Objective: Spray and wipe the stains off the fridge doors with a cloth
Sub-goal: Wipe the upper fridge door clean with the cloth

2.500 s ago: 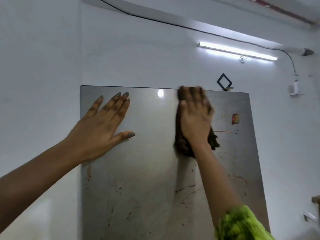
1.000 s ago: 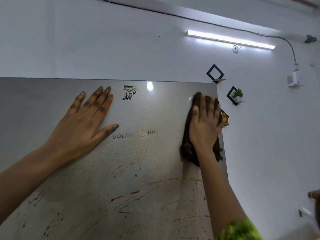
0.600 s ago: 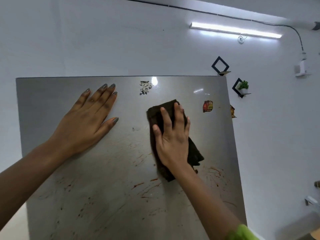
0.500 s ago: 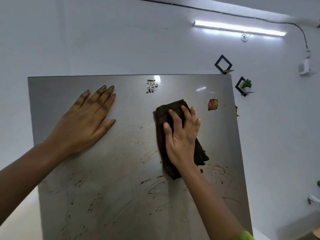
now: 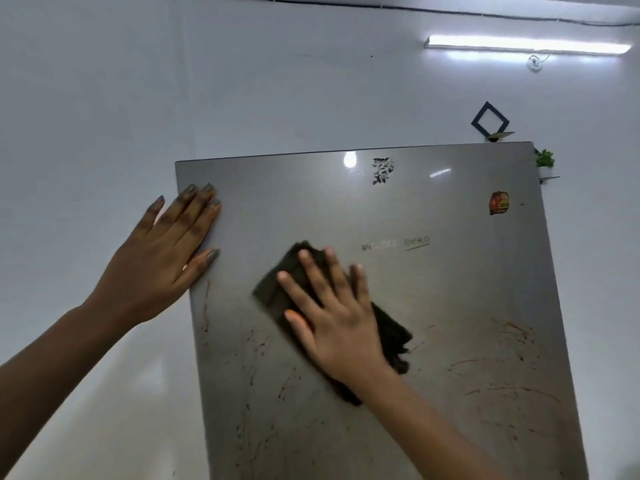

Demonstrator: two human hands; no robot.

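Note:
A steel-grey fridge door fills the middle and right of the head view. Reddish-brown stains streak its lower half and left edge. My right hand lies flat with straight, spread fingers on a dark brown cloth, pressing it against the door's middle. My left hand rests flat and open at the door's upper left edge, fingertips on the metal. No spray bottle is in view.
A red sticker and a torn black sticker sit near the door's top. White wall surrounds the fridge. A diamond-shaped wall shelf, a small plant and a tube light are at the upper right.
My right hand has slid the cloth from the door's right side toward its middle and lower. My left hand stays flat but now lies at the door's left edge.

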